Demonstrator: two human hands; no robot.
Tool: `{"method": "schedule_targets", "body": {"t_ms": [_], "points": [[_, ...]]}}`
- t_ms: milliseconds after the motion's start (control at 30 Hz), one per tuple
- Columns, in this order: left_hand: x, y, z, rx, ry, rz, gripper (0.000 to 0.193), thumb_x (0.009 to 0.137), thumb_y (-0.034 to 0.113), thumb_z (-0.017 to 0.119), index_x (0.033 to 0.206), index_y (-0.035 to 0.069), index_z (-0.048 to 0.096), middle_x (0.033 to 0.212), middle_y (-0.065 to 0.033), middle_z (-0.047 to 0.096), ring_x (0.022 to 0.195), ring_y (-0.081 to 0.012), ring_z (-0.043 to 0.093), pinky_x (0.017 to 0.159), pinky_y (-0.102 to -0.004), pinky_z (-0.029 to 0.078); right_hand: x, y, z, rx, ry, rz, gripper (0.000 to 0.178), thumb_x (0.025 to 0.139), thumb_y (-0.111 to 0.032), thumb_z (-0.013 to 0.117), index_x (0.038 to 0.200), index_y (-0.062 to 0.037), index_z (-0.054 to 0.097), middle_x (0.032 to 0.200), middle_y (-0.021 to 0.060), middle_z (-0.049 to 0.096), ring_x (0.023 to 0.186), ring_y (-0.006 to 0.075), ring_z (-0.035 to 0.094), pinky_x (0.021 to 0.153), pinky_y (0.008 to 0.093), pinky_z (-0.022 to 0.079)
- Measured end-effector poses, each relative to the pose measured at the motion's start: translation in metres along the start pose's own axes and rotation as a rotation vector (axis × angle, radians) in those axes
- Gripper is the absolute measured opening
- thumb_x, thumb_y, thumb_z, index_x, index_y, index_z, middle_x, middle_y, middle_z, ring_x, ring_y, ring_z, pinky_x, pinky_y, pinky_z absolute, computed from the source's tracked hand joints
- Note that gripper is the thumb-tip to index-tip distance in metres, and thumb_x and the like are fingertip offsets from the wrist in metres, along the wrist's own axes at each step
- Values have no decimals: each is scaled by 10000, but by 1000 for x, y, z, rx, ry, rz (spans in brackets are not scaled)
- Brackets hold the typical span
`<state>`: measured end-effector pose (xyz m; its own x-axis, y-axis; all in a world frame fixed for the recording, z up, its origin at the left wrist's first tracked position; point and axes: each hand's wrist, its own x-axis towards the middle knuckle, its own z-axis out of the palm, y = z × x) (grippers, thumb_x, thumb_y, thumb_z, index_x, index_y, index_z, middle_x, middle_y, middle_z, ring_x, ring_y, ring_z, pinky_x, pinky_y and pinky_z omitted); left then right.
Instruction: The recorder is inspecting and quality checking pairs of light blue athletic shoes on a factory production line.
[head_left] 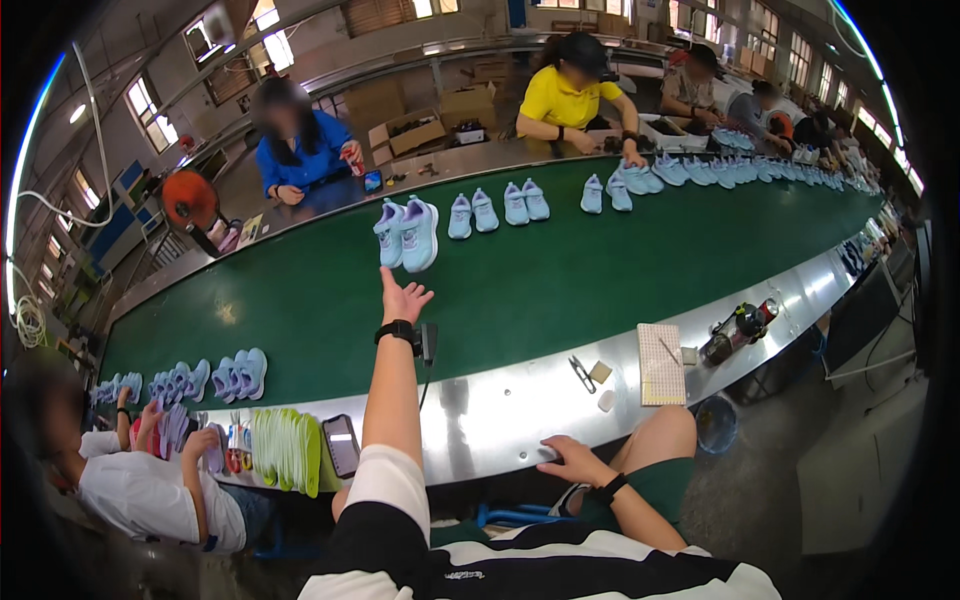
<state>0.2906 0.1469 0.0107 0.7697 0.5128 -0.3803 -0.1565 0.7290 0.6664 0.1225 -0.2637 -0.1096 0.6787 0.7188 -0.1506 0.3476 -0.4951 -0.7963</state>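
My left hand (pixel 403 297) reaches far out over the green conveyor belt (pixel 520 300), palm up and fingers spread, with nothing in it. Just past its fingertips stands a pair of light blue sneakers (pixel 418 238); whether a finger touches them I cannot tell. Smaller pairs of light blue sneakers (pixel 484 212) stand to the right in a row along the far side of the belt. At the near edge of the metal table (pixel 470 430), my right hand (pixel 572 460) rests with its fingers stretched out, holding nothing.
On the metal edge lie thread snips (pixel 582 374), a gridded pad (pixel 661 365), a dark bottle (pixel 735 335), a phone (pixel 341 446) and yellow-green shoe linings (pixel 286 447). Lilac sneakers (pixel 240 375) stand at left. Several people work around the belt, one in yellow (pixel 568 100) opposite.
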Motion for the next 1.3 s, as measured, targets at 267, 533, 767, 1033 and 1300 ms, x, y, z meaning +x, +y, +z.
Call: {"method": "schedule_targets", "body": {"t_ms": [267, 533, 767, 1033, 1300], "points": [[-133, -140, -129, 1450, -575, 284, 413, 851, 278, 691, 1196, 64, 610, 1098, -235, 633, 985, -340, 626, 865, -400, 493, 1, 18, 18, -151, -10, 106, 615, 797, -451, 690, 1274, -91, 545, 1365, 217, 448, 1288, 395, 397, 1044, 506, 341], [-253, -175, -237, 1984, -438, 544, 717, 729, 275, 787, 1348, 100, 471, 1439, -318, 277, 1291, -530, 297, 1012, -627, 321, 1, 31, 47, -509, -41, 52, 916, 730, -439, 760, 1477, -189, 294, 1542, 248, 123, 1423, 455, 107, 1091, 643, 155], [-238, -166, -236, 2155, -555, 355, 757, 718, 150, 772, 1394, 146, 432, 1438, -293, 276, 1307, -498, 299, 992, -595, 393, 1, 34, 49, -641, -13, 18, 873, 731, -366, 776, 1465, -211, 329, 1524, 236, 205, 1393, 433, 236, 1075, 594, 283], [-228, -163, -232, 2081, -431, 603, 604, 730, -14, 682, 1293, 161, 546, 1358, -206, 416, 1182, -398, 451, 918, -411, 502, 7, 26, 32, -605, -17, -8, 944, 656, -271, 829, 1462, -233, 339, 1541, 215, 188, 1403, 425, 226, 1085, 581, 291], [-238, -160, -237, 1965, -443, 523, 512, 755, -68, 624, 1232, 114, 581, 1342, -186, 492, 1265, -426, 425, 981, -407, 482, -3, 24, 47, -705, 21, -17, 1019, 644, -284, 839, 1480, -141, 275, 1529, 257, 171, 1396, 456, 210, 1077, 585, 286]]}}
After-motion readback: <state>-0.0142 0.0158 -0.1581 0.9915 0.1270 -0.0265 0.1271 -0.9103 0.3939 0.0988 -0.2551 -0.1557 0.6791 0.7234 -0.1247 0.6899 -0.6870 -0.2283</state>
